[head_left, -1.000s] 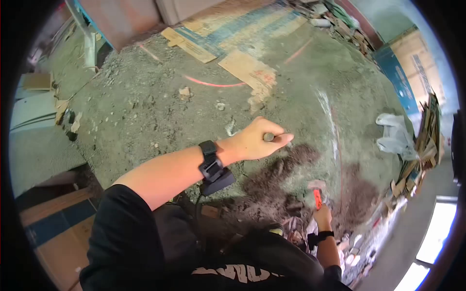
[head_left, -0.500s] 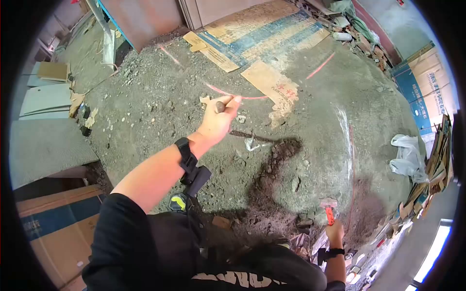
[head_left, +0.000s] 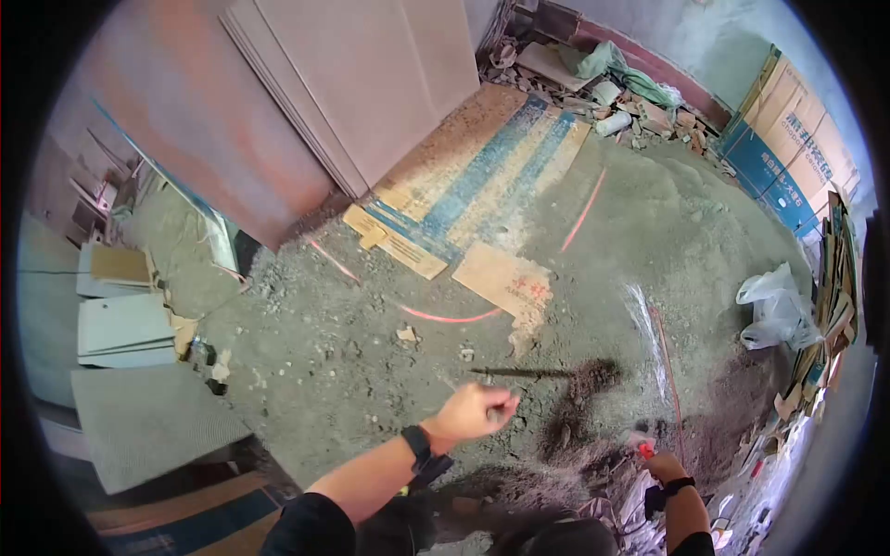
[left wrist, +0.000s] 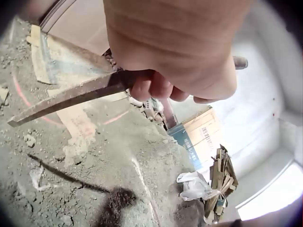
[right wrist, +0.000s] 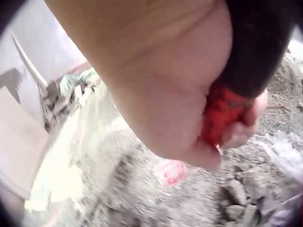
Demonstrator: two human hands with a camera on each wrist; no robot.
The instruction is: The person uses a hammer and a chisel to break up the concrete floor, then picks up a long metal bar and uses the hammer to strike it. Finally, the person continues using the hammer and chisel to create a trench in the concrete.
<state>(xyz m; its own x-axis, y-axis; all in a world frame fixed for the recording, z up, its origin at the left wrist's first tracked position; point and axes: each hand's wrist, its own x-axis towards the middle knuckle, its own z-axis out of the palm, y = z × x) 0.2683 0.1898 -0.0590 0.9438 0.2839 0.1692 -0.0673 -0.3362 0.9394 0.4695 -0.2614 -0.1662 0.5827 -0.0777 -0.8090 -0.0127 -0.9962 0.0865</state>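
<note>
In the head view my left hand (head_left: 473,412) is held out over the rough grey floor, fingers curled round a long steel chisel (left wrist: 71,97). Its flat shaft reaches to the left in the left wrist view, and its round butt sticks out behind the fist. Low on the right, my right hand (head_left: 666,468) grips the red handle of a hammer (right wrist: 222,113). The hammer head is blurred in the right wrist view. Below the left hand, shadows of the hand and chisel fall on the loose dirt.
Flat cardboard sheets (head_left: 505,278) lie on the floor ahead, beside leaning panels (head_left: 362,83). A white plastic bag (head_left: 779,306) and a stack of strips (head_left: 834,278) stand at the right. Rubble (head_left: 640,111) lines the back wall, and a ribbed grey board (head_left: 153,422) lies at the left.
My left hand swung forward and left, then came back nearer my body, still holding the chisel. The head view has tilted up. My right hand keeps the hammer low on the right.
</note>
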